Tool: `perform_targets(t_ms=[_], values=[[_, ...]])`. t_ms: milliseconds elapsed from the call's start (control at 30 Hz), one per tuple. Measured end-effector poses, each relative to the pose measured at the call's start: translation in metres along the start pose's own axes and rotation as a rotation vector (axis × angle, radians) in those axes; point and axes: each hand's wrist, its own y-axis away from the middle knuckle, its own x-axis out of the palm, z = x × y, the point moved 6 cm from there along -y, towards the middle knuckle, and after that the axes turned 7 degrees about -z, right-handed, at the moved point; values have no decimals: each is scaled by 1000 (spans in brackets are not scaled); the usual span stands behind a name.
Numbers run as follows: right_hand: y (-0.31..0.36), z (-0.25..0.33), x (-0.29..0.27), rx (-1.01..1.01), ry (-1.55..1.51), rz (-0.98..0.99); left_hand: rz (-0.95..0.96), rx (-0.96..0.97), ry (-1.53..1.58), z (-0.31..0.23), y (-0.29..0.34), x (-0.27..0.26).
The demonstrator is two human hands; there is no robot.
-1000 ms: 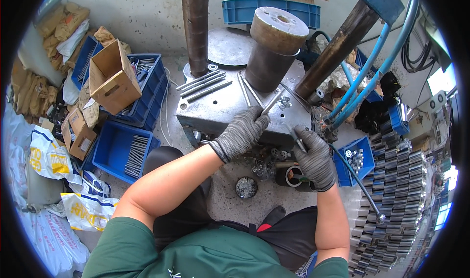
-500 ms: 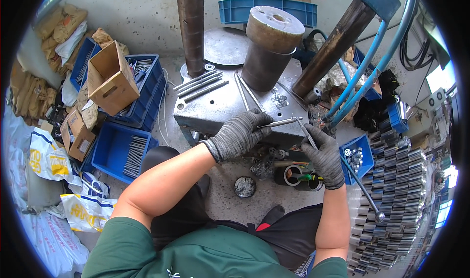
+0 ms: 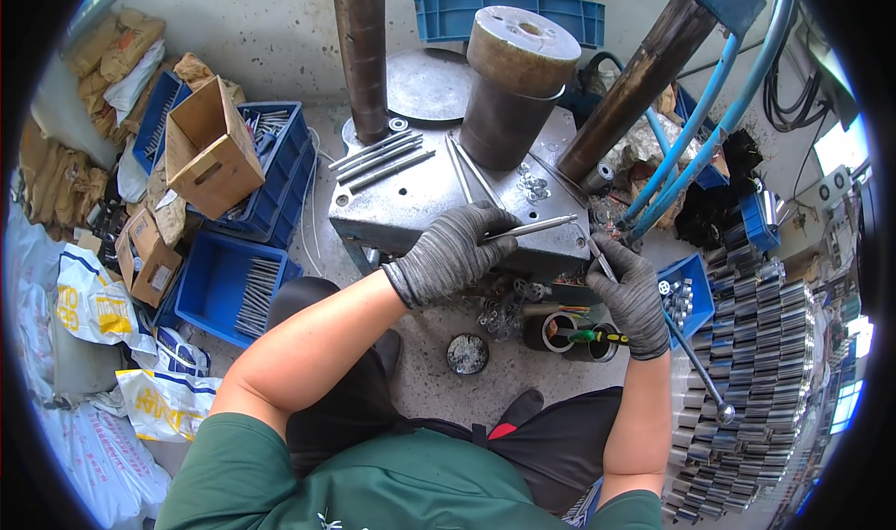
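Note:
My left hand (image 3: 455,252), in a grey knit glove, grips a slim metal shaft (image 3: 549,225) that points right, over the near edge of a steel press table (image 3: 378,215). In my gloved right hand (image 3: 632,295) is a thin, bright metal stick-like tool (image 3: 602,258), its tip up and just right of the shaft's end, apart from it. Exactly what tool it is cannot be told. On the table, several shafts (image 3: 385,160) lie side by side at the left. Two more shafts (image 3: 483,177) lean toward a thick steel cylinder (image 3: 509,124). Small metal rings (image 3: 533,188) lie right of them.
Steel columns (image 3: 362,63) flank the table. At the left, a blue bin (image 3: 210,287) holds shafts, near a cardboard box (image 3: 213,152). Right are a blue bin of small parts (image 3: 693,283), a ball-ended lever (image 3: 700,371) and stacked metal cylinders (image 3: 747,381). A screwdriver (image 3: 588,336) sits below.
My right hand has drawn slightly right and down, so its tool has come away from the shaft's end. My left hand still holds the shaft, almost unmoved.

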Motion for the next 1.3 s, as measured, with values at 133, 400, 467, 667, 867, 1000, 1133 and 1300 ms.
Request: perform_targets(t_ms=[133, 400, 467, 667, 867, 1000, 1133, 1300], values=[[1, 3, 3, 57, -22, 172, 76, -71, 183, -1, 2, 1], [2, 13, 2, 37, 71, 257, 64, 12, 198, 5, 1, -1], [3, 12, 3, 40, 63, 267, 55, 46, 156, 2, 0, -4], [6, 10, 10, 96, 65, 320, 114, 67, 112, -1, 2, -3], [6, 16, 15, 15, 76, 229, 68, 53, 240, 4, 1, -4], [7, 8, 25, -48, 122, 233, 130, 51, 124, 0, 1, 1], [9, 12, 38, 13, 41, 333, 146, -67, 307, 5, 4, 6], [8, 14, 45, 3, -36, 311, 59, 12, 354, 13, 0, 7]])
